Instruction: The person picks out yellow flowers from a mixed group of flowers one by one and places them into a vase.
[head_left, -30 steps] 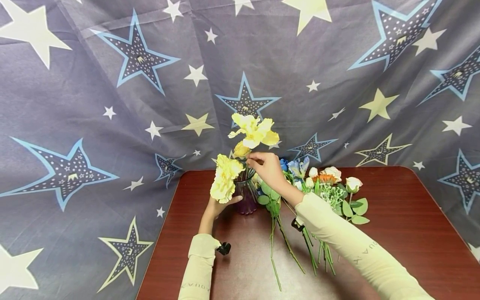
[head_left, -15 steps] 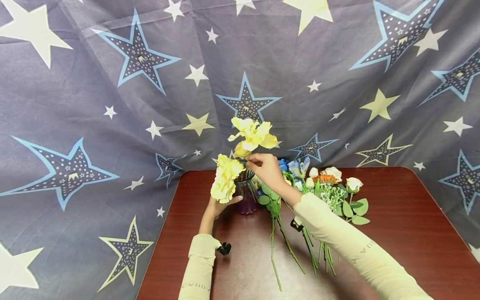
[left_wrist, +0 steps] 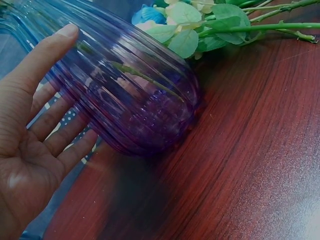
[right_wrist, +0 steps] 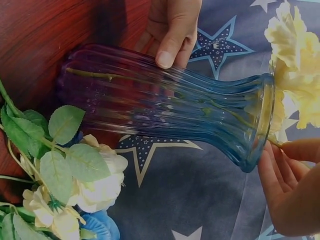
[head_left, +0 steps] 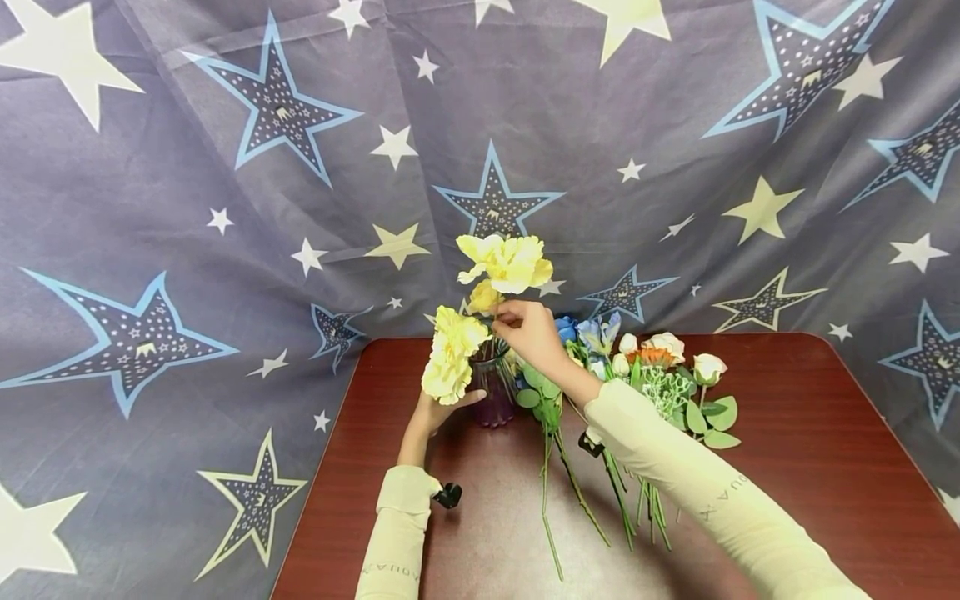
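Observation:
A ribbed glass vase, blue at the mouth and purple at the base, stands on the table. My left hand holds it from the left, thumb on one side and fingers behind. At the vase's mouth, my right hand pinches the thin stem of a yellow flower between thumb and fingertips, as the right wrist view shows. The large ruffled bloom sits above that hand, with a smaller yellow bloom just under it. Another yellow flower leans out over the left side, partly covering my left hand. Stems show through the glass.
Right of the vase lie several loose flowers: blue ones, white roses, an orange one and green leaves. Their long stems point toward me over the brown table. A star-patterned cloth hangs behind.
The upper yellow bloom has dropped slightly toward the vase and turned a little, while my right hand stays at the mouth. My left hand and the vase look unmoved.

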`<state>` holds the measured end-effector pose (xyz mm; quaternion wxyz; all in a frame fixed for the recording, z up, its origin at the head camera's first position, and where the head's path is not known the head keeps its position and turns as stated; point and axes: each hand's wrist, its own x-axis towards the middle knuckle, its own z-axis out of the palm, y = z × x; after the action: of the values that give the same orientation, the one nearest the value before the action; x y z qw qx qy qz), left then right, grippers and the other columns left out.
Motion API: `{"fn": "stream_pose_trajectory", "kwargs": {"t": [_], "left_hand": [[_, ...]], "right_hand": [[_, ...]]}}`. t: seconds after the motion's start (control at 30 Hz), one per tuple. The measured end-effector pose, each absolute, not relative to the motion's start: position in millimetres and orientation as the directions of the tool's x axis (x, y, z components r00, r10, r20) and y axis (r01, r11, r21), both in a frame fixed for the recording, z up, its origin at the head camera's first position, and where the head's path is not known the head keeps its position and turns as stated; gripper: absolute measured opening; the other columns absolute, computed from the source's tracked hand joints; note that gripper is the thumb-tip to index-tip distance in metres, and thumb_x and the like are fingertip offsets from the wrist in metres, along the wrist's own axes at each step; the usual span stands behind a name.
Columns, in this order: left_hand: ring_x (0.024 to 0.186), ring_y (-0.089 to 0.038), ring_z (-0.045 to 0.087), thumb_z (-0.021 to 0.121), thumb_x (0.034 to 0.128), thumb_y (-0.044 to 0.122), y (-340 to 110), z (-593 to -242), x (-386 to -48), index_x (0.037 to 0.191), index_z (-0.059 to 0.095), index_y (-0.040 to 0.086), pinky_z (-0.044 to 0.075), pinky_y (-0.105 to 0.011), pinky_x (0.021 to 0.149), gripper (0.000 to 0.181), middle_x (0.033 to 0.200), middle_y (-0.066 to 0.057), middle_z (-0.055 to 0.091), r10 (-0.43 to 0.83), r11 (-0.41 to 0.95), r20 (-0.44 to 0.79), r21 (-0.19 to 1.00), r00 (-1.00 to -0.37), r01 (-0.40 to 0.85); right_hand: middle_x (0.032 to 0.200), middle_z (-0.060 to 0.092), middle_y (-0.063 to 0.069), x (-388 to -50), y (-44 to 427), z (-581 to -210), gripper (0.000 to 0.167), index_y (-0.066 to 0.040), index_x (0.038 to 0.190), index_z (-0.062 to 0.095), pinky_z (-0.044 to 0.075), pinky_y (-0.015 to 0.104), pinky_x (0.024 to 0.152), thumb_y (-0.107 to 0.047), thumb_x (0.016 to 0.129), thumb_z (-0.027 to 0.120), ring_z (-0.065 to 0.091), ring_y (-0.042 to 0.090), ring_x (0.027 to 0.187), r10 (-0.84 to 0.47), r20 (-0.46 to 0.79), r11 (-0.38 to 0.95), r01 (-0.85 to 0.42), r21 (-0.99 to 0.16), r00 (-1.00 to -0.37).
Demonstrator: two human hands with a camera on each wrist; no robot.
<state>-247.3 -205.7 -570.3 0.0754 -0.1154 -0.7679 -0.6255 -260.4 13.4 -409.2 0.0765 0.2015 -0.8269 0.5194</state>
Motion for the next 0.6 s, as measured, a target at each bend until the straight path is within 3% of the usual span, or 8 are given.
{"fn": "stream_pose_trajectory", "kwargs": {"t": [0.3, 0.6], "left_hand": [[0.145, -0.013, 0.039, 0.089, 0.0718, -0.006, -204, -569, -248, 0.161, 0.028, 0.015, 0.034, -0.013, 0.113, 0.110, 0.163, -0.006, 0.038, 0.093, 0.199, 0.292, 0.931, -0.952, 0.305], [0.142, -0.009, 0.042, 0.089, 0.0728, -0.003, -202, -545, -234, 0.160, 0.032, 0.013, 0.037, -0.015, 0.112, 0.106, 0.161, -0.011, 0.040, 0.121, 0.184, 0.315, 0.925, -0.941, 0.333]], "right_hand": [[0.095, 0.079, 0.012, -260, 14, -408, 0.020, -0.005, 0.109, 0.078, 0.059, 0.035, 0.070, -0.011, 0.098, 0.063, 0.074, 0.025, 0.079, -0.251, 0.327, 0.400, -0.405, -0.822, -0.911], [0.097, 0.079, 0.013, -258, 13, -410, 0.021, -0.003, 0.108, 0.077, 0.060, 0.035, 0.072, -0.014, 0.099, 0.063, 0.076, 0.026, 0.082, -0.230, 0.332, 0.430, -0.401, -0.809, -0.915]]}}
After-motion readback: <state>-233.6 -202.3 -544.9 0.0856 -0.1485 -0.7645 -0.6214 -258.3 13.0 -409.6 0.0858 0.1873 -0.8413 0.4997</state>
